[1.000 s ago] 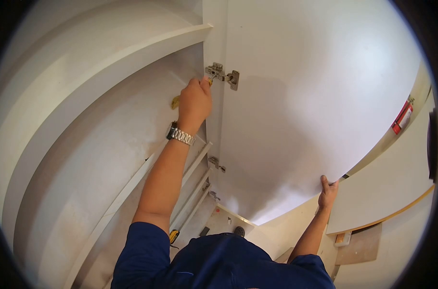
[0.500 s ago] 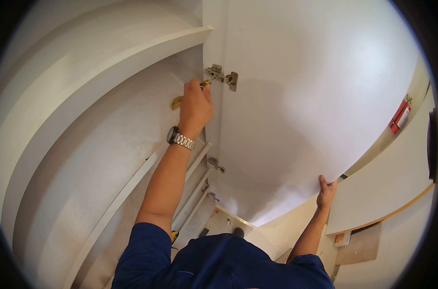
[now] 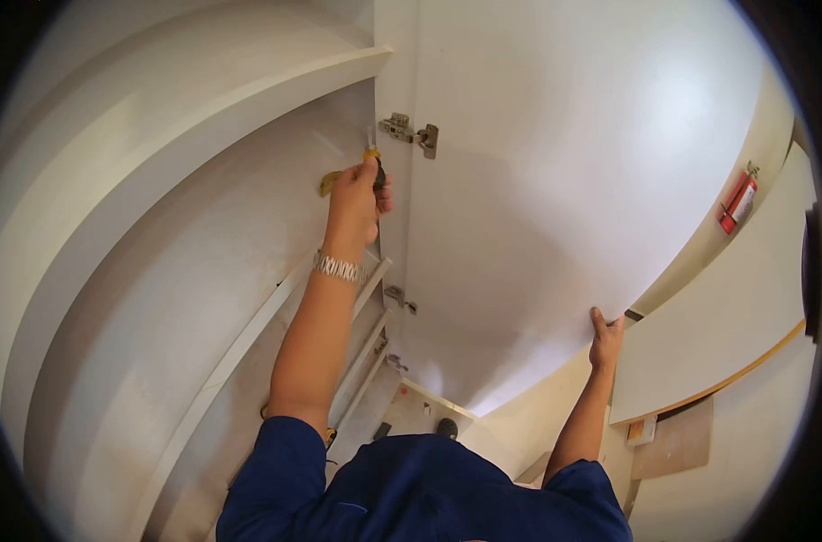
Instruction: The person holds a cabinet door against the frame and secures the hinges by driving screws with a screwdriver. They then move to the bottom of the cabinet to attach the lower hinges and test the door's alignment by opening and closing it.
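Note:
My left hand (image 3: 355,200) is closed round a yellow and dark screwdriver (image 3: 374,161), its shaft pointing up, just below and left of the upper metal hinge (image 3: 409,132). The tip stands apart from the hinge. That hinge joins the cabinet side to a large white door (image 3: 537,190). At the door's lower right edge, my right hand (image 3: 607,341) grips the panel, thumb on the face and fingers mostly hidden behind it. A lower hinge (image 3: 399,298) sits further down the same edge.
Cabinet shelves (image 3: 203,86) curve across the left. A yellow object (image 3: 328,184) lies inside, behind my left hand. At the right are a red fire extinguisher (image 3: 739,203) and a white panel (image 3: 718,316). A dark shoe (image 3: 447,427) shows at the bottom.
The screwdriver has come away from the upper hinge, and my left hand has moved slightly down and left, turning its shaft upward. My right hand and the door edge have shifted slightly up and left.

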The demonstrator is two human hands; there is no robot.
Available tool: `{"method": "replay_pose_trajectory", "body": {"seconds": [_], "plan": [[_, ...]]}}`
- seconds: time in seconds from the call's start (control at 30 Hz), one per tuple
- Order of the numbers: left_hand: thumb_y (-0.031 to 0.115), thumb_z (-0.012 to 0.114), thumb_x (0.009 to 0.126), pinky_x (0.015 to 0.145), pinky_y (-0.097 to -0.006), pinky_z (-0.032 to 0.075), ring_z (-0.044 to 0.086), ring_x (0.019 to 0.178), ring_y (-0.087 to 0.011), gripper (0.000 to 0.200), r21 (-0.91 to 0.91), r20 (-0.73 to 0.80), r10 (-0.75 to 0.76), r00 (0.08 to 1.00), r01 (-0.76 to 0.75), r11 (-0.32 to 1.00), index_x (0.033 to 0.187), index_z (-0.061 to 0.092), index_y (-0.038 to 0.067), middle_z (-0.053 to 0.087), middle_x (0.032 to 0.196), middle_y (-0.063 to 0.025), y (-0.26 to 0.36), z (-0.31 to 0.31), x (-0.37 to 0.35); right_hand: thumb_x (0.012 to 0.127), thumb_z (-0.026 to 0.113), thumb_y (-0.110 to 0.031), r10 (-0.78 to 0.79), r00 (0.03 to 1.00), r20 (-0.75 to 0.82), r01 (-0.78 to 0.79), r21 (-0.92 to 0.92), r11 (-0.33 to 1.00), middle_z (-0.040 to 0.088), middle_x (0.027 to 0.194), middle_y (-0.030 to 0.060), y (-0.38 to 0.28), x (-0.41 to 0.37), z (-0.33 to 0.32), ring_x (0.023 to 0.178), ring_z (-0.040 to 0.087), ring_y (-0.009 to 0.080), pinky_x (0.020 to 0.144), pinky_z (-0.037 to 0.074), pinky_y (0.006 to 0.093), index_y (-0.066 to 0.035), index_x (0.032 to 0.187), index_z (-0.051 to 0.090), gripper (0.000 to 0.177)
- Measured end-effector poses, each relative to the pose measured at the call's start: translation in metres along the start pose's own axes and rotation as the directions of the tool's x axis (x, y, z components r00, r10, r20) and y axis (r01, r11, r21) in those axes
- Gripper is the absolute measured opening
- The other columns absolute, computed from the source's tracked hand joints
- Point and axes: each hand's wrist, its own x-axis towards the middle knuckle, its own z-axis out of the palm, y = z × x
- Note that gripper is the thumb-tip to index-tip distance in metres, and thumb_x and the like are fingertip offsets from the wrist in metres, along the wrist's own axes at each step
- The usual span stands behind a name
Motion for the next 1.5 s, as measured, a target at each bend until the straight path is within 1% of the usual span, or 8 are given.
{"method": "replay_pose_trajectory", "body": {"seconds": [0.2,0.37,0.63,0.73,1.03,1.17,1.33,1.5], "plan": [[0.013,0.052,0.091,0.066,-0.0296,0.049,0.056,0.079,-0.0133,0.010,0.046,0.475,-0.171,0.863,0.169,0.984,0.100,0.049,0.008,0.057,0.091,-0.0039,-0.085,-0.058,-0.097,0.084,0.066,-0.014,-0.012,1.000,0.017,0.013,-0.046,0.999,0.054,0.116,0.0121,-0.004,-0.013,-0.002,0.105,0.052,0.0215,0.093,0.040,0.0340,-0.001,0.127,0.040,0.052],[0.019,0.064,0.078,0.052,-0.0280,0.041,0.049,0.054,-0.0107,0.018,0.740,0.079,-0.572,0.816,0.337,0.582,0.068,0.055,0.008,0.053,0.059,-0.0021,-0.209,-0.140,-0.207,0.084,0.066,-0.013,-0.027,0.999,0.038,0.029,-0.050,0.998,0.055,0.115,0.0114,-0.011,-0.022,0.000,0.105,0.052,0.0219,0.093,0.040,0.0336,-0.001,0.126,0.042,0.049],[0.028,0.067,0.084,0.055,-0.0275,0.044,0.052,0.057,-0.0116,0.029,0.309,-0.330,-0.678,0.657,0.753,0.580,0.073,0.062,0.001,0.059,0.067,-0.0043,-0.313,-0.171,-0.344,0.085,0.065,-0.011,0.021,0.988,0.156,-0.011,-0.063,0.998,0.056,0.113,0.0085,-0.011,-0.024,-0.022,0.103,0.052,0.0186,0.091,0.040,0.0316,-0.001,0.122,0.046,0.043],[0.019,0.064,0.084,0.057,-0.0257,0.043,0.053,0.062,-0.0112,0.019,0.554,-0.099,-0.549,0.830,0.505,0.662,0.085,0.064,0.000,0.060,0.071,-0.0045,-0.310,-0.113,-0.340,0.086,0.063,-0.010,0.066,0.978,0.200,-0.047,-0.098,0.994,0.057,0.109,0.0071,-0.017,-0.028,-0.029,0.100,0.052,0.0160,0.089,0.040,0.0299,-0.001,0.118,0.048,0.037],[0.004,0.061,0.080,0.069,-0.0260,0.048,0.060,0.073,-0.0133,0.014,0.345,0.043,-0.360,0.932,0.325,0.881,0.093,0.064,-0.001,0.063,0.081,-0.0033,-0.266,0.023,-0.315,0.083,0.062,-0.004,0.132,0.896,0.423,-0.141,-0.012,0.990,0.058,0.095,0.0043,-0.028,-0.064,-0.051,0.087,0.053,0.0130,0.079,0.043,0.0284,-0.003,0.102,0.054,0.021],[0.002,0.060,0.082,0.074,-0.0282,0.048,0.061,0.080,-0.0158,0.015,0.363,0.096,-0.190,0.977,0.143,0.921,0.096,0.064,-0.001,0.062,0.092,-0.0091,-0.228,0.052,-0.328,0.077,0.066,-0.005,-0.075,0.814,0.577,0.151,-0.085,0.985,0.056,0.098,0.0144,-0.024,-0.081,-0.057,0.085,0.056,0.0257,0.076,0.045,0.0311,-0.001,0.102,0.054,0.028],[0.004,0.064,0.080,0.074,-0.0307,0.049,0.061,0.082,-0.0200,0.018,0.415,0.177,0.111,0.978,-0.177,0.893,0.098,0.062,0.000,0.061,0.096,-0.0122,-0.180,0.078,-0.348,0.076,0.067,-0.007,-0.255,0.660,0.707,0.225,0.137,0.965,0.056,0.106,0.0179,-0.041,-0.105,-0.046,0.094,0.056,0.0333,0.084,0.045,0.0359,0.000,0.112,0.051,0.040],[0.020,0.066,0.085,0.072,-0.0291,0.048,0.059,0.086,-0.0196,0.035,0.413,0.034,0.406,0.913,-0.383,0.826,0.111,0.056,-0.001,0.061,0.096,-0.0117,-0.160,0.065,-0.376,0.077,0.068,-0.012,-0.318,0.278,0.906,0.100,0.302,0.948,0.038,0.134,0.0230,-0.042,-0.128,-0.028,0.119,0.044,0.0395,0.096,0.040,0.0408,-0.002,0.132,0.039,0.063]]}}
